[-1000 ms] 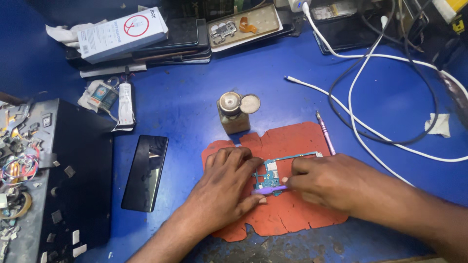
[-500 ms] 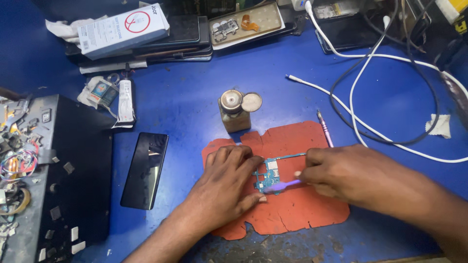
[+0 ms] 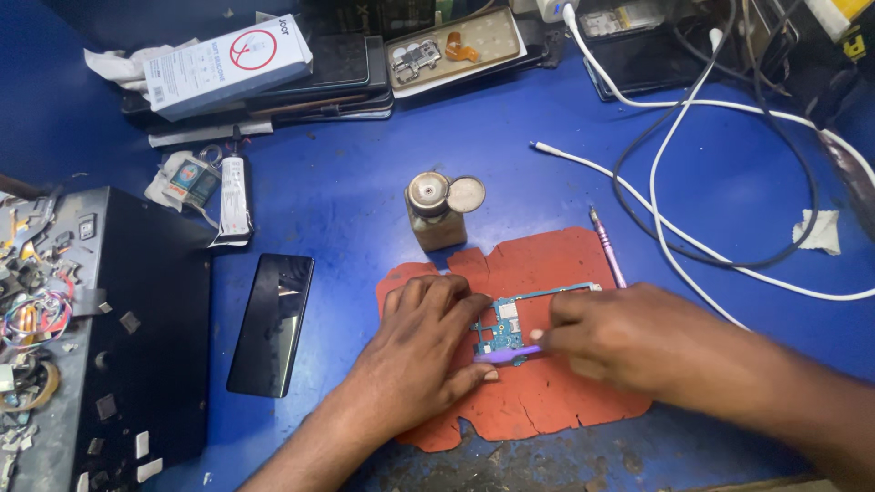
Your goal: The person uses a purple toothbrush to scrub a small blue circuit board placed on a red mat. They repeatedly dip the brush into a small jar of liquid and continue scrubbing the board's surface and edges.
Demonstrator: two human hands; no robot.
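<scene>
A small blue-green phone circuit board (image 3: pixel 507 323) lies on a worn orange mat (image 3: pixel 547 401) on the blue table. My left hand (image 3: pixel 424 351) rests flat on the mat with its fingertips pressing the board's left edge. My right hand (image 3: pixel 629 342) grips a thin purple tool (image 3: pixel 506 356) whose tip lies along the board's lower edge. Most of the tool's handle is hidden inside the fingers.
A small bottle with an open lid (image 3: pixel 437 210) stands behind the mat, a screwdriver (image 3: pixel 606 246) at its right edge. A black phone (image 3: pixel 272 321) lies left, beside a black box of parts (image 3: pixel 100 346). White and black cables (image 3: pixel 693 182) loop at the right. Boxes and phones (image 3: pixel 273 64) are stacked at the back.
My right hand has slid slightly right and down along the board with the purple tool. My left hand has stayed on the board's left edge.
</scene>
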